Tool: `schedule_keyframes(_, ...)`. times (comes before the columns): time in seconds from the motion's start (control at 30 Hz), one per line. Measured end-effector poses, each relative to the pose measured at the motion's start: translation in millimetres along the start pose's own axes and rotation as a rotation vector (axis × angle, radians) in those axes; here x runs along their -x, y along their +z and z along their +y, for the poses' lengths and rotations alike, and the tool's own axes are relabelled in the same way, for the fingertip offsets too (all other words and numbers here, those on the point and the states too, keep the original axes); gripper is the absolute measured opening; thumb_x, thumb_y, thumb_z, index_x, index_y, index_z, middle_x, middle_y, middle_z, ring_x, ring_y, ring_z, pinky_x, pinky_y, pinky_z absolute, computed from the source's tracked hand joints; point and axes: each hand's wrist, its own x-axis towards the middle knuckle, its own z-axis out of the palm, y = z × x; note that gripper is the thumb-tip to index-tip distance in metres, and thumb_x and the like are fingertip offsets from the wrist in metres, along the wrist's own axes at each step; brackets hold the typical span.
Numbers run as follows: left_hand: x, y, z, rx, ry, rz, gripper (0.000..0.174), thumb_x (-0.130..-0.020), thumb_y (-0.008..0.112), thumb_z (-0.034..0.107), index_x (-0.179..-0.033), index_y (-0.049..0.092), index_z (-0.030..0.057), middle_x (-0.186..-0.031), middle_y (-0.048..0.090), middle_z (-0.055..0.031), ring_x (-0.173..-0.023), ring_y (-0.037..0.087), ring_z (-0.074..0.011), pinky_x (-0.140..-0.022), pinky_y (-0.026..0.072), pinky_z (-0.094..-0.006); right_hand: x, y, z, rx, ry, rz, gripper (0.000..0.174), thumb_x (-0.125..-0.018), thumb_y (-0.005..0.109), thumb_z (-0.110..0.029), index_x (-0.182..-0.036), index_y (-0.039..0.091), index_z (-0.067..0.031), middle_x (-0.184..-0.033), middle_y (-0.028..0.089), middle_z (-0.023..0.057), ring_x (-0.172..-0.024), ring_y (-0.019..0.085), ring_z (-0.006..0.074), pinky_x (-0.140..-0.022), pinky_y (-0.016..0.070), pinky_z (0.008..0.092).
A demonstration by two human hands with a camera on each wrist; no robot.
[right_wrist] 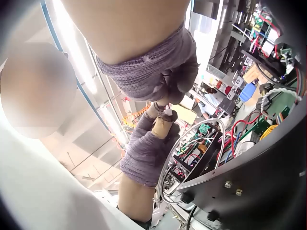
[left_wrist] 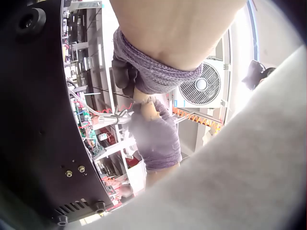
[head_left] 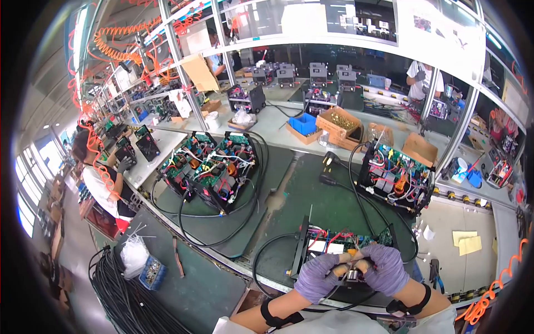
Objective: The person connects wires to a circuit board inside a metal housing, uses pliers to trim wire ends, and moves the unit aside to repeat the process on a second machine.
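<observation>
Both hands wear purple knit gloves that leave the tan fingertips showing. In the head view the left hand (head_left: 319,277) and right hand (head_left: 387,269) meet fingertip to fingertip over the near side of an open black machine chassis (head_left: 300,251). Grey wires (left_wrist: 112,118) run out of the chassis to the pinched fingers in the left wrist view. From the right wrist, a pale wire (right_wrist: 222,132) loops over the chassis edge towards the hands. The fingers largely hide what they pinch. Just below them shows a small silver round part (head_left: 352,275).
Two open machines (head_left: 222,181) with coiled black cables stand left of centre, another (head_left: 397,178) at right. Cardboard boxes (head_left: 339,122) and a blue bin (head_left: 303,124) line the back. Black cables (head_left: 128,295) are heaped front left. Pliers (head_left: 435,274) lie right. Another person (head_left: 100,178) works at left.
</observation>
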Motion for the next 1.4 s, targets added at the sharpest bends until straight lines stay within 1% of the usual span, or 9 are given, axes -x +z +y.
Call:
schedule_keyframes(0.13, -5.6, -6.3, 15.3, 0.009, -0.107, -0.055, 0.023, -0.085, 0.068, 0.006, -0.108, 0.066, 0.0038, -0.093, 0.071, -0.0103, -0.083, 0.068, -0.0231, -0.074, 0.053, -0.0314, -1.8, -0.1, -7.1, 0.111, -0.021, 0.043, 0.027, -0.073, 0.07, -0.006, -0.099, 0.063, -0.0078, -0.086, 0.066, 0.0134, -0.07, 0.065, 0.0342, -0.061, 0.0529, 0.0412)
schedule_keyframes(0.47, -3.2, -6.1, 6.8, -0.352, 0.143, -0.036, 0.011, -0.078, 0.071, 0.006, -0.088, 0.067, 0.0095, -0.073, 0.065, -0.0097, -0.063, 0.062, -0.0304, -0.058, 0.0497, -0.0373, 1.4, 7.8, -8.7, 0.513, -0.204, -0.13, 0.028, -0.07, 0.068, -0.017, -0.097, 0.066, -0.0099, -0.092, 0.065, 0.007, -0.073, 0.066, 0.0247, -0.06, 0.0505, 0.0386)
schedule_keyframes(0.6, -3.6, -3.2, -10.3, -0.147, 0.15, 0.014, 0.013, -0.078, 0.071, 0.005, -0.088, 0.065, 0.0089, -0.073, 0.064, -0.009, -0.062, 0.061, -0.0274, -0.056, 0.0473, -0.0367, -6.0, 11.6, -3.4, 0.539, -0.156, -0.26, 0.023, -0.074, 0.064, -0.02, -0.095, 0.066, -0.0109, -0.085, 0.064, 0.0069, -0.071, 0.065, 0.0251, -0.059, 0.0502, 0.0387)
schedule_keyframes(0.67, -6.7, -9.3, -12.5, -0.173, 0.103, -0.003, 0.024, -0.075, 0.07, 0.003, -0.097, 0.064, 0.0082, -0.078, 0.063, -0.0101, -0.069, 0.061, -0.0276, -0.064, 0.048, -0.0388, -17.0, 7.9, -2.1, 0.483, -0.029, -0.39, 0.018, -0.074, 0.063, -0.019, -0.09, 0.066, -0.0113, -0.079, 0.063, 0.0067, -0.07, 0.064, 0.0254, -0.059, 0.0499, 0.0389)
schedule_keyframes(0.73, -12.2, -22.7, -14.5, -0.298, 0.069, 0.004, 0.031, -0.074, 0.07, 0.005, -0.104, 0.063, 0.0075, -0.083, 0.063, -0.0111, -0.075, 0.06, -0.0292, -0.072, 0.0481, -0.0414, -28.9, 4.0, 14.7, 0.48, -0.015, -0.216, 0.01, -0.074, 0.064, -0.017, -0.082, 0.065, -0.0105, -0.073, 0.06, 0.008, -0.07, 0.063, 0.0277, -0.059, 0.0497, 0.0393)
schedule_keyframes(0.8, -7.1, -31.9, -26.0, -0.565, 0.063, 0.072, 0.052, -0.075, 0.071, 0.017, -0.123, 0.055, 0.0042, -0.106, 0.06, -0.0146, -0.096, 0.056, -0.0332, -0.093, 0.0409, -0.0475, -41.9, -4.5, 40.9, 0.584, 0.09, -0.138, 0.009, -0.075, 0.065, -0.016, -0.082, 0.067, -0.0113, -0.076, 0.063, 0.0092, -0.073, 0.063, 0.0285, -0.063, 0.0499, 0.0406)
schedule_keyframes(0.9, -2.6, -33.9, -45.7, -0.64, -0.151, 0.068, 0.064, -0.076, 0.071, 0.022, -0.133, 0.048, 0.0069, -0.127, 0.051, -0.0148, -0.117, 0.049, -0.0338, -0.105, 0.032, -0.0548, -50.1, -6.6, 90.9, 0.642, 0.284, -0.36, 0.01, -0.075, 0.065, -0.02, -0.081, 0.069, -0.0129, -0.081, 0.066, 0.0091, -0.078, 0.065, 0.0283, -0.072, 0.0487, 0.0416)
schedule_keyframes(1.0, 1.8, -29.6, -53.6, -0.627, -0.267, 0.034, 0.066, -0.076, 0.071, 0.024, -0.135, 0.047, 0.0085, -0.129, 0.05, -0.0158, -0.117, 0.048, -0.0366, -0.104, 0.0329, -0.0556, -53.5, 5.3, 108.9, 0.829, 0.368, -0.642, 0.014, -0.076, 0.064, -0.025, -0.082, 0.071, -0.0145, -0.083, 0.068, 0.0084, -0.083, 0.065, 0.0277, -0.08, 0.0464, 0.0415)
schedule_keyframes(1.4, 6.7, -34.5, -71.6, -0.46, -0.246, 0.067, 0.05, -0.083, 0.062, 0.018, -0.13, 0.053, 0.005, -0.127, 0.05, -0.0193, -0.112, 0.05, -0.0356, -0.097, 0.0399, -0.0466, -58.5, 28.3, 117.1, 1.084, 0.461, -1.103, 0.021, -0.079, 0.068, -0.029, -0.096, 0.072, -0.0177, -0.096, 0.07, 0.0031, -0.102, 0.063, 0.0204, -0.1, 0.0368, 0.044)
